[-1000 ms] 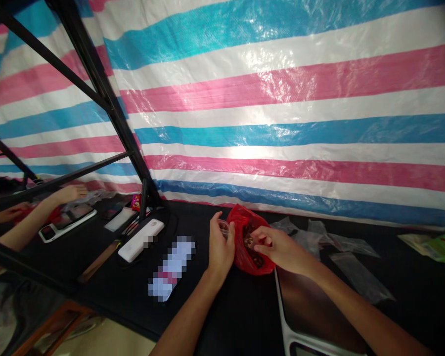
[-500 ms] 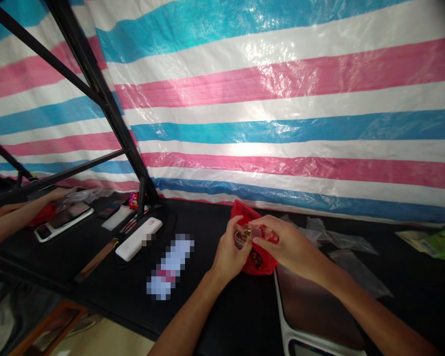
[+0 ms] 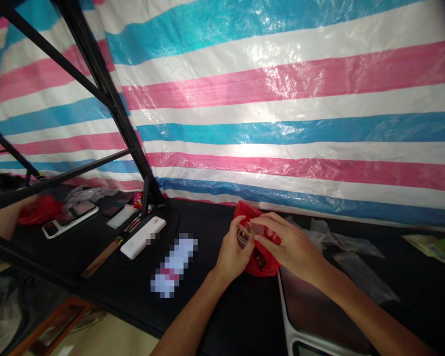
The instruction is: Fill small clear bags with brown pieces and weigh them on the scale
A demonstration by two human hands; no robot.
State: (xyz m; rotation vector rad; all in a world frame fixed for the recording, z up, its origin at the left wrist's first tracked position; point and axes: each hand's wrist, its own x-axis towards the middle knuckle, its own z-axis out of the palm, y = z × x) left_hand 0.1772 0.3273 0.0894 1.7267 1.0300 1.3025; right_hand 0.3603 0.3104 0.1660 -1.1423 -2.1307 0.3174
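Note:
My left hand (image 3: 233, 252) and my right hand (image 3: 289, 244) meet over a red plastic bag (image 3: 259, 262) on the black table (image 3: 222, 306). Between their fingertips is a small clear plastic bag (image 3: 249, 232) with a few dark pieces in it. My left fingers pinch its left side, and my right fingers pinch its top edge. Small dark brown pieces show inside the red bag. A white scale with a dark steel plate (image 3: 311, 306) lies under my right forearm.
Several empty clear bags (image 3: 341, 247) lie right of the red bag, green packets (image 3: 443, 247) at far right. A white power bank (image 3: 143, 237) and a blurred-out object (image 3: 174, 264) lie left. Another person's arm (image 3: 2, 217), a second scale (image 3: 70, 217) and a black frame post (image 3: 107, 99) are at left.
My right hand came out of the red bag and joined my left hand at the small clear bag, which now has dark pieces in it. The other person's arm drew back left.

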